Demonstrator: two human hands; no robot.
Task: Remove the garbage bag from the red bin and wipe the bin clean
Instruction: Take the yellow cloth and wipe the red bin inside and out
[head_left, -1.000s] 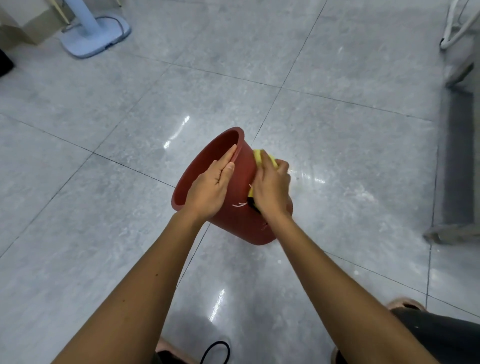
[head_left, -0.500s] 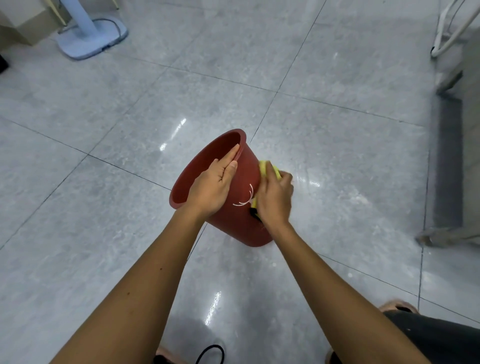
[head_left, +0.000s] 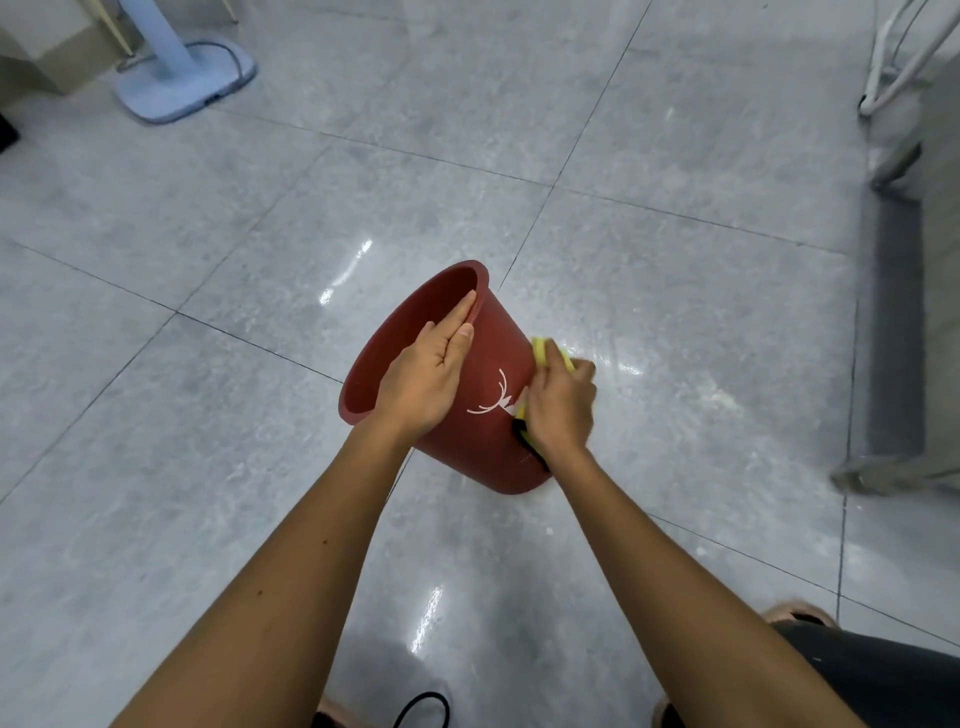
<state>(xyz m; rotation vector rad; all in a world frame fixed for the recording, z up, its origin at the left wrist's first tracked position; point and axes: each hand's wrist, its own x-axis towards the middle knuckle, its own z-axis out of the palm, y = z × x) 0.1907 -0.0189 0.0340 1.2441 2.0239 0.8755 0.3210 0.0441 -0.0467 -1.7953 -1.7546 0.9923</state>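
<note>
Head view: the red plastic bin (head_left: 493, 374) sits tilted on the grey tiled floor (head_left: 208, 415), its mouth pointing away and left. On the bin's upper wall the left hand (head_left: 428, 379) lies flat, fingers straight. At its right flank the right hand (head_left: 561, 410) grips a yellow sponge (head_left: 540, 351).

— Red bin (head_left: 501, 340), white branching motif (head_left: 497, 401) on the side?
— Yes. Yellow cloth (head_left: 540, 351), black at one end. Grey mottled floor tiles (head_left: 675, 260), glossy. Pale blue stand base (head_left: 176, 88).
</note>
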